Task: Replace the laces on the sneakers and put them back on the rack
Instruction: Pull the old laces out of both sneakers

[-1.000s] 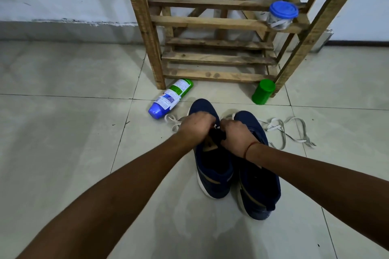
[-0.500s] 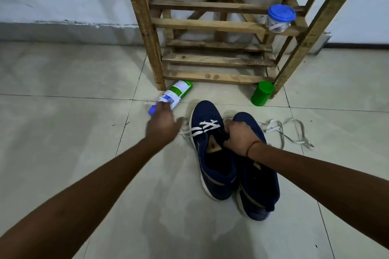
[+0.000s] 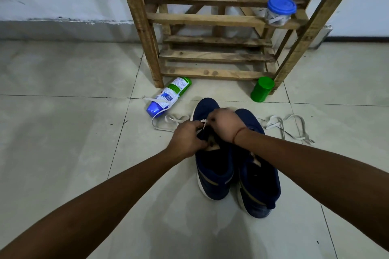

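In front of the wooden rack [image 3: 210, 57], on the tiled floor, a pair of navy sneakers [image 3: 216, 176] is set side by side, toes toward the rack. Over the sneaker nearer the rack's left post, both hands are gathered at the eyelets. The left hand [image 3: 186, 140] is curled, with a white lace [image 3: 168, 119] pinched at its fingertips. The right hand [image 3: 224, 126] is curled on the same lace by the tongue. The lace's free length is trailed toward the rack's left post, over a toppled spray bottle [image 3: 168, 95]. A second lace [image 3: 273, 124] is heaped loose below the rack's right post. The sneakers are judged light and soft-walled, best steadied at the collar. The flat lace is judged limp and easily twisted, best pinched close to its tip.
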